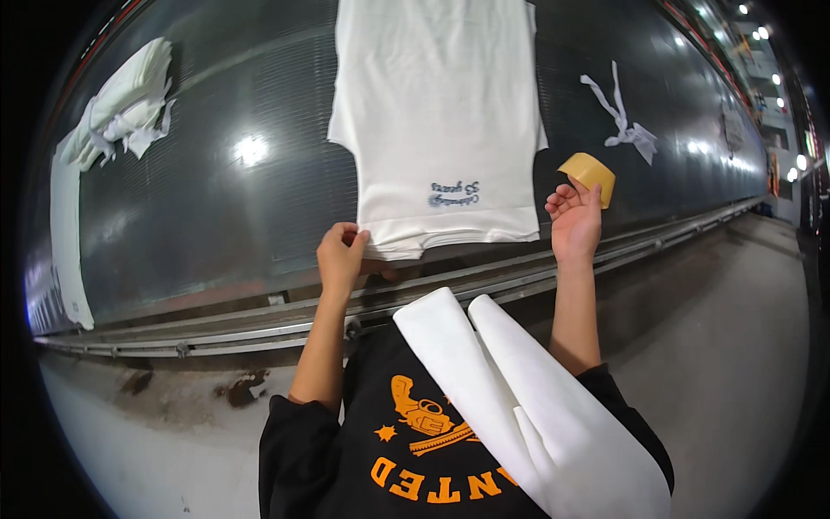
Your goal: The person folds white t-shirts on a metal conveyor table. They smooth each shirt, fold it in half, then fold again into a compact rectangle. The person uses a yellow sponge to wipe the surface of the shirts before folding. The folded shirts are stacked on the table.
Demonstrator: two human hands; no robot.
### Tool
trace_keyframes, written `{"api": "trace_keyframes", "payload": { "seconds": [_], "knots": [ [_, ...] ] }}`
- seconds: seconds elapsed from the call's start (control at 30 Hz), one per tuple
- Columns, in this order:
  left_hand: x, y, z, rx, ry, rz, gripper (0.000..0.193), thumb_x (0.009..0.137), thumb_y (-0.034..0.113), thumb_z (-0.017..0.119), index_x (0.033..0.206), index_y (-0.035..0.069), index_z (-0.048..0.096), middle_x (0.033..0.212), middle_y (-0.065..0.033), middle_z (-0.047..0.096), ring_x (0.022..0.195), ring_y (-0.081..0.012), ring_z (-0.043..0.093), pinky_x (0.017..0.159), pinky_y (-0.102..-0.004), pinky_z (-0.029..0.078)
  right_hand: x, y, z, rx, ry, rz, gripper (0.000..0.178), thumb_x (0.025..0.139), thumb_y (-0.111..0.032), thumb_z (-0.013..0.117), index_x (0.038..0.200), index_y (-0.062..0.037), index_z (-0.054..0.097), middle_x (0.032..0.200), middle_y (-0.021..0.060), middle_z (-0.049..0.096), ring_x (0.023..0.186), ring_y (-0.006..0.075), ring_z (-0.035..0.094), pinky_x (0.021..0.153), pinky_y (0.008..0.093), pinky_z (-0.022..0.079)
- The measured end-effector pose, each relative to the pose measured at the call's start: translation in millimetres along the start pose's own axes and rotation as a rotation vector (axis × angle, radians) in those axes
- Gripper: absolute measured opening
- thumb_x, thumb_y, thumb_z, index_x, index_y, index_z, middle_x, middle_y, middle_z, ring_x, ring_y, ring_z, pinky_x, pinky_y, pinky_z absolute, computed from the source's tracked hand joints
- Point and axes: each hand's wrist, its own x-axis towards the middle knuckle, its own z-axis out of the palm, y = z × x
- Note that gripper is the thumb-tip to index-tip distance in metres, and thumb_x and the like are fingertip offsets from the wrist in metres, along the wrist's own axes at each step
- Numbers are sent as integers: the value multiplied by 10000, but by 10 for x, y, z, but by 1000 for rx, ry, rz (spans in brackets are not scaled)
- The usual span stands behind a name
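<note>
A neat stack of white cut fabric panels (437, 104) with a small dark print near its near edge lies on the table in front of me. At the stack's near left corner, my left hand (340, 255) pinches the edge of the fabric panels between thumb and fingers. My right hand (575, 225) is raised just right of the stack, palm up with curled fingers, holding a yellow roll of tape (590, 170) at the fingertips. Folded white cloth (519, 389) in two long lengths lies against my chest and right arm.
On the dark, ribbed table (233, 199), a tied white fabric bundle (125, 108) and a long white strip (67, 233) lie at the left. Knotted white fabric strips (631, 134) lie at the right. A metal rail (216, 342) runs along the near table edge.
</note>
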Motion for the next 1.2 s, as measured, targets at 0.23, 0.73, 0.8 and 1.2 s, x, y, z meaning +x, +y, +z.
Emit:
{"api": "trace_keyframes", "payload": {
  "seconds": [0.23, 0.73, 0.8, 1.2],
  "knots": [
    [-238, 213, 317, 453, -117, 740, 459, 808, 174, 754, 1229, 43, 623, 1370, -195, 561, 1241, -377, 540, 1062, -479, 413, -104, 396, -49, -447, 82, -315, 531, 1071, -420, 426, 1202, 61, 606, 1090, 152, 682, 981, 210, 657, 893, 362, 522],
    [-656, -137, 279, 612, -296, 695, 564, 884, 221, 667, 1409, 80, 515, 1544, -80, 434, 1450, -258, 366, 1181, -498, 270, -468, 1363, 980, -878, -462, -540, 209, 901, -183, 655, 1036, -30, 702, 1152, 143, 651, 1019, 356, 600, 933, 460, 452],
    [-663, -119, 261, 603, -308, 674, 570, 882, 227, 671, 1411, 82, 514, 1546, -80, 432, 1456, -254, 359, 1182, -503, 267, -432, 1212, 1145, -954, -423, -826, 204, 899, -198, 666, 1023, -41, 707, 1120, 140, 653, 1031, 338, 596, 924, 450, 452],
    [-560, -116, 202, 630, -416, 622, 629, 907, 298, 663, 1465, 90, 460, 1566, -81, 404, 1482, -262, 313, 1190, -502, 254, -315, 1535, 1510, -914, -521, -800, 248, 917, -249, 635, 832, -22, 690, 849, 139, 641, 844, 377, 573, 770, 454, 467]
  ]
}}
